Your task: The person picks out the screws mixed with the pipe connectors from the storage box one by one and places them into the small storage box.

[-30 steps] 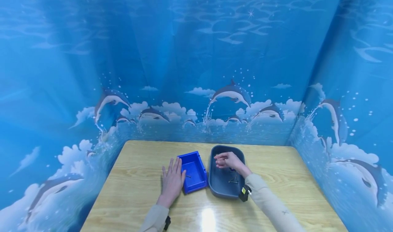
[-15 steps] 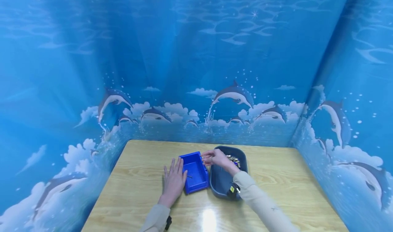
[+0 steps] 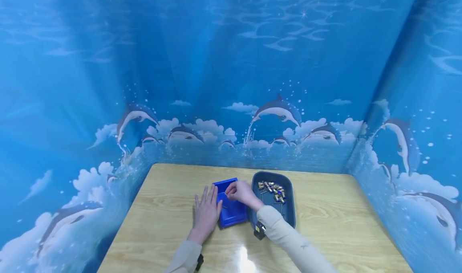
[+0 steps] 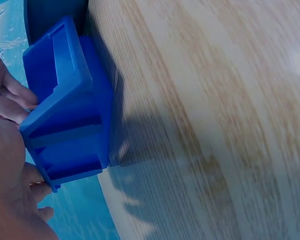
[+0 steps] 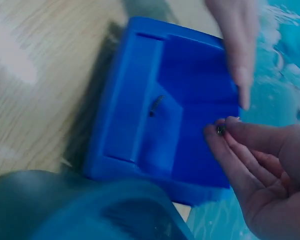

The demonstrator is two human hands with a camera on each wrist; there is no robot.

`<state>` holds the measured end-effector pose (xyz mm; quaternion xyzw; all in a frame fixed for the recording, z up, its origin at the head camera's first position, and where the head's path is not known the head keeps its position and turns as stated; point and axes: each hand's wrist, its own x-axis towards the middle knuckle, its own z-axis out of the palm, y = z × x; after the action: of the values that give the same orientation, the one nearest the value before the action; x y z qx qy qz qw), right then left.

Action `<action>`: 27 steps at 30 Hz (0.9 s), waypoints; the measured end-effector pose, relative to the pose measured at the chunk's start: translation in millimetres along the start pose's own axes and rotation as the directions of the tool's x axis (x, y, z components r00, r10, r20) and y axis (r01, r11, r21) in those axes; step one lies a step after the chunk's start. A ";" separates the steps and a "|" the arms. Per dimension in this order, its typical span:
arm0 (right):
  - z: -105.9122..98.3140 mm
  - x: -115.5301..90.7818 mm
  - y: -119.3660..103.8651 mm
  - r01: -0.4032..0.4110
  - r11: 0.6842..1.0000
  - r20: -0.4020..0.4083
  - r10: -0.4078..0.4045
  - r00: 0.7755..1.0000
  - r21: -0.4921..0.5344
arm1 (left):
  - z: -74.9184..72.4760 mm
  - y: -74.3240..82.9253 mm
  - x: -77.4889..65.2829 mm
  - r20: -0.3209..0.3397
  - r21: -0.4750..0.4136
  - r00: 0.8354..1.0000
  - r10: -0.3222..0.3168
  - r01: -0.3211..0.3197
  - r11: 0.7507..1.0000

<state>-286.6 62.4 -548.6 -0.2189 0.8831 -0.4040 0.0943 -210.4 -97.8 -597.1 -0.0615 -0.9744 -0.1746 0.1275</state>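
Observation:
My left hand [image 3: 207,216] lies along the left side of a blue plastic bin [image 3: 234,221], its fingers straight and touching the wall. Over the bin, my right hand [image 3: 241,193] pinches a small metal screw [image 5: 220,130] between thumb and forefinger; the fingertips hide most of it. Another screw [image 5: 157,106] lies on the bin's floor. To the right stands a dark grey-blue tray [image 3: 293,208] with several brass-coloured metal fittings [image 3: 277,192] and some thin screws in it. The left wrist view shows the bin's outer wall [image 4: 65,135] close up.
Both containers stand side by side on a light wooden table [image 3: 335,225]. A blue curtain [image 3: 202,72] printed with dolphins hangs behind the table and on both sides.
My right hand has moved left from above the dark tray to above the blue bin, still pinching the small piece. The tray's metal parts have come into view. The left hand stays put.

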 end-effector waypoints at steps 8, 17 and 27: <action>30.0 1.8 0.4 0.130 0.856 -0.101 -0.206 0.973 -0.500 | 3.8 -3.0 0.5 -0.013 0.021 1.000 0.008 -0.008 1.000; 49.0 3.1 9.3 0.108 0.790 -0.140 -0.239 0.961 -0.604 | 2.9 -1.4 -0.3 -0.025 0.005 1.000 0.019 -0.019 1.000; 54.7 3.6 7.1 0.088 0.765 -0.139 -0.227 0.964 -0.638 | 1.4 -1.5 0.3 -0.011 0.024 1.000 0.002 -0.002 1.000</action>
<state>-273.2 28.1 -589.7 -0.2678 0.9501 -0.1148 -0.1110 -211.2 -98.7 -598.8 -0.0600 -0.9757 -0.1632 0.1336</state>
